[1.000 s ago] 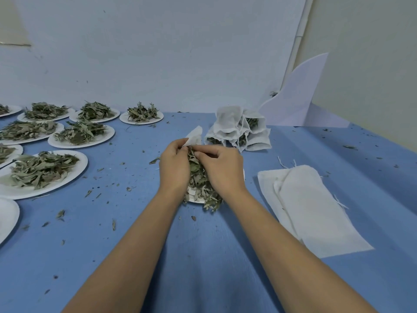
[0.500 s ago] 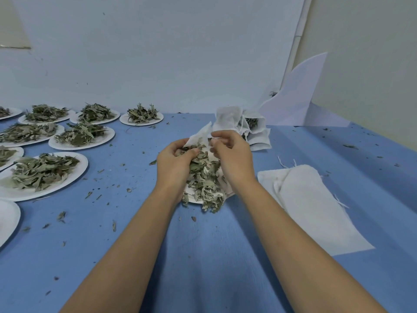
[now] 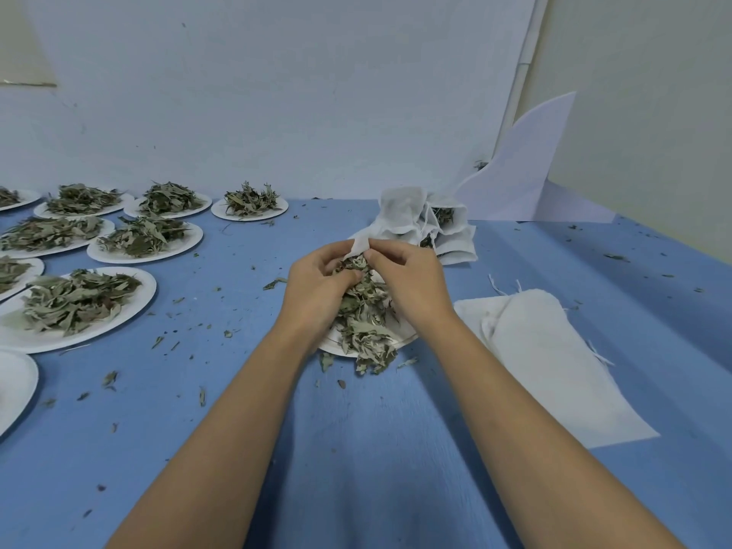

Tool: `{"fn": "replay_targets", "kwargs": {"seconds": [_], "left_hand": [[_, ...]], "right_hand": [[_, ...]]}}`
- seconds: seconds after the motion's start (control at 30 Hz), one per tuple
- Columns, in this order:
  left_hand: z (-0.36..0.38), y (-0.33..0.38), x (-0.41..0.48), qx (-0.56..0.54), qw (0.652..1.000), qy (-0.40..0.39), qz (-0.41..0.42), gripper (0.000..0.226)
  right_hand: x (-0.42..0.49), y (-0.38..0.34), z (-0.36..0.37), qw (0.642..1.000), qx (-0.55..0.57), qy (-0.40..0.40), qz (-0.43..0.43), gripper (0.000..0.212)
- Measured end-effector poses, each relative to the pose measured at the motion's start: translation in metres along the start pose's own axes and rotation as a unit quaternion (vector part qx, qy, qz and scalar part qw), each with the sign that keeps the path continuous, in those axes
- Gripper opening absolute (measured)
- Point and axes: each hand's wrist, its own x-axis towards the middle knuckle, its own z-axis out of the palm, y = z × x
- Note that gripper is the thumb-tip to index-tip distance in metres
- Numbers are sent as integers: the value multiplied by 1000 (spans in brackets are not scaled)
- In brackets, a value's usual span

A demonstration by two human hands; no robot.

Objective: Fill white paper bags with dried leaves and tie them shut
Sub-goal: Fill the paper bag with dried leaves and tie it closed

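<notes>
Both hands meet over a small paper plate (image 3: 405, 335) near the middle of the blue surface (image 3: 356, 449). The right hand (image 3: 410, 283) pinches the upper edge of a white bag (image 3: 358, 245) between thumb and curled fingers, holding it up just above the plate. The left hand (image 3: 317, 297) has its fingers curled round a clump of dried leaves (image 3: 366, 322), thumb pressed into them at the bag's mouth. How far the leaves sit inside the bag cannot be told, since the hands cover the opening. More leaves lie heaped on the plate and spill over its near rim onto the surface.

Just behind the hands stands a pile of filled bags (image 3: 420, 221). To the right, near the right forearm, lies a flat stack of empty bags (image 3: 546, 350). At the left, several plates of leaves (image 3: 79, 307) stand in rows. Leaf crumbs are scattered across the surface, and a white board (image 3: 523, 172) leans in the far corner.
</notes>
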Motion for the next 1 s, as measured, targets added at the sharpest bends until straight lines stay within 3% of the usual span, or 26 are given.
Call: {"fn": "replay_targets", "kwargs": {"seconds": [0.43,0.6,0.73,1.0], "left_hand": [[3,0,-1,86,994,-24,60,41],[-11,0,6,78,991,97,54,33],[-16,2,7,52,993,102,12,31],[-9,4,1,74,997,-23,21,42]], "right_hand": [[-2,1,2,992,-70,97,-29,15],[-1,7,-6,962,-236,93,-98,15],[-1,7,-10,975,-191,74,-88,15],[-4,1,0,998,-49,24,-36,10]]}}
